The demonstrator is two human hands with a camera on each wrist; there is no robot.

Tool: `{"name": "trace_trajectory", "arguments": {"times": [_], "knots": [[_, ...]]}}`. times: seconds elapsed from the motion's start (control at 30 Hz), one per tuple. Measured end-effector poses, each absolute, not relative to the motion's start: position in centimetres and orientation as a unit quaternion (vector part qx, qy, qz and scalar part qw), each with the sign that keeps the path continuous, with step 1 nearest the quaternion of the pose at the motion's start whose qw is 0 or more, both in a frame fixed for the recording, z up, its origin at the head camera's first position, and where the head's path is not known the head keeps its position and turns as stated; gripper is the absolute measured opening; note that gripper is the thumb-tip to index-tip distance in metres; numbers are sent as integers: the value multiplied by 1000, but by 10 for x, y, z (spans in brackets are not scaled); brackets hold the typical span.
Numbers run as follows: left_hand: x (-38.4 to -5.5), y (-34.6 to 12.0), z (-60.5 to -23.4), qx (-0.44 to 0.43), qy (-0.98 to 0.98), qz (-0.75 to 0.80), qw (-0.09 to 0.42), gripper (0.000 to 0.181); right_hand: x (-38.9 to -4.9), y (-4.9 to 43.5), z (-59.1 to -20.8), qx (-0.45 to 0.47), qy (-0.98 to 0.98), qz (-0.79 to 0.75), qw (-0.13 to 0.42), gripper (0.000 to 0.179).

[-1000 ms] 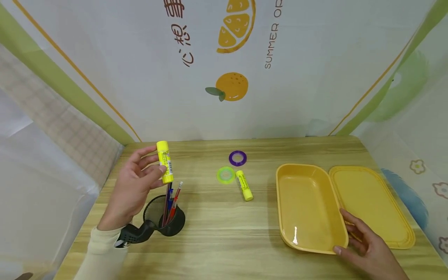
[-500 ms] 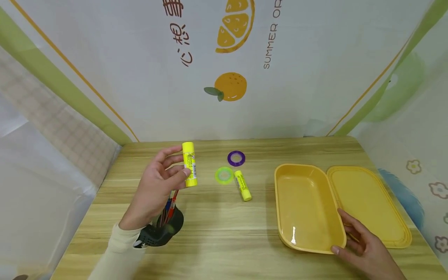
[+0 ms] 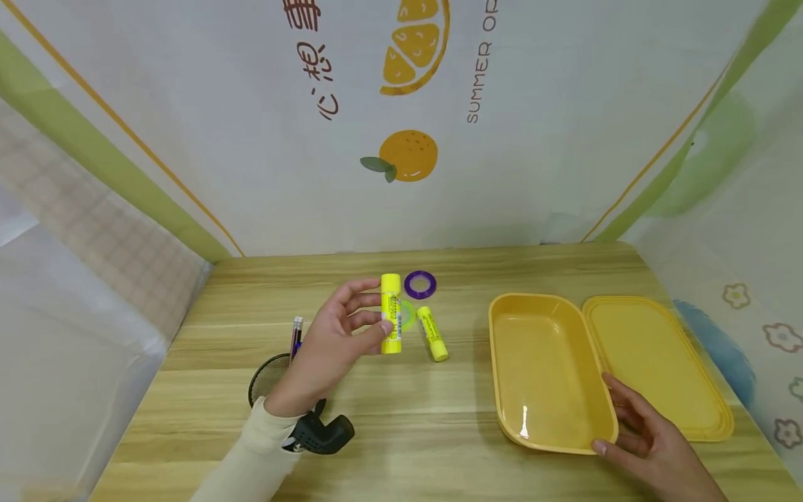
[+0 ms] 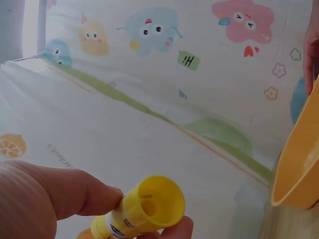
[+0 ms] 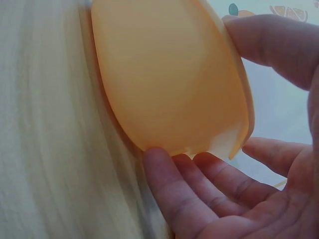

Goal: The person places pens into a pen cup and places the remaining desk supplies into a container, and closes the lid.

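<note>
My left hand (image 3: 329, 348) pinches a yellow glue stick (image 3: 392, 303) upright between thumb and fingers, above the table's middle. In the left wrist view, one end of the glue stick (image 4: 159, 201) faces the camera. My right hand (image 3: 659, 450) grips the near right corner of a yellow plastic box (image 3: 548, 376), thumb on the rim and fingers against the outer wall. Another glue stick (image 3: 433, 335) lies on the table just right of the held one. Partly hidden behind the held glue stick is a green tape roll (image 3: 409, 317); a purple tape roll (image 3: 408, 285) lies farther back.
A yellow lid (image 3: 665, 376) lies flat against the box's right side. Left of centre, a black mesh pen cup (image 3: 266, 380) with pencils and pens is mostly hidden behind my left wrist. A white printed cloth (image 3: 502, 181) hangs behind the wooden table (image 3: 401, 453).
My left hand has carried the glue stick rightward from over the pen cup to in front of the green tape roll. My right hand stays on the box.
</note>
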State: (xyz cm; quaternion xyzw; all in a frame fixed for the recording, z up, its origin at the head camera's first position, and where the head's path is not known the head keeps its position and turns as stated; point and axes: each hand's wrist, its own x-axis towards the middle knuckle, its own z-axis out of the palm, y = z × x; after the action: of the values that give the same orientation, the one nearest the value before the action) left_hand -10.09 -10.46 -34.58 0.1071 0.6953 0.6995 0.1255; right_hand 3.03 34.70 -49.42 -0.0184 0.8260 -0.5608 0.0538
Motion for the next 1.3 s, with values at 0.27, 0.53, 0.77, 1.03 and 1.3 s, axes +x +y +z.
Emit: {"name": "trace_trajectory", "arguments": {"times": [0.27,0.53,0.77,1.03,1.3], "knots": [[-99,-77,-362,110,673,707,186,67,31,346,-495,-19,829,-557,48,92],[-100,-55,-377,129,671,696,222,67,32,341,-491,-17,828,-559,45,91],[-102,-29,-389,143,660,694,248,64,32,343,-492,-25,829,-557,38,91],[-100,10,-402,154,650,691,274,61,32,341,-490,-18,831,-554,40,90],[-101,41,-415,148,650,674,320,61,32,341,-490,-19,825,-563,44,90]]}}
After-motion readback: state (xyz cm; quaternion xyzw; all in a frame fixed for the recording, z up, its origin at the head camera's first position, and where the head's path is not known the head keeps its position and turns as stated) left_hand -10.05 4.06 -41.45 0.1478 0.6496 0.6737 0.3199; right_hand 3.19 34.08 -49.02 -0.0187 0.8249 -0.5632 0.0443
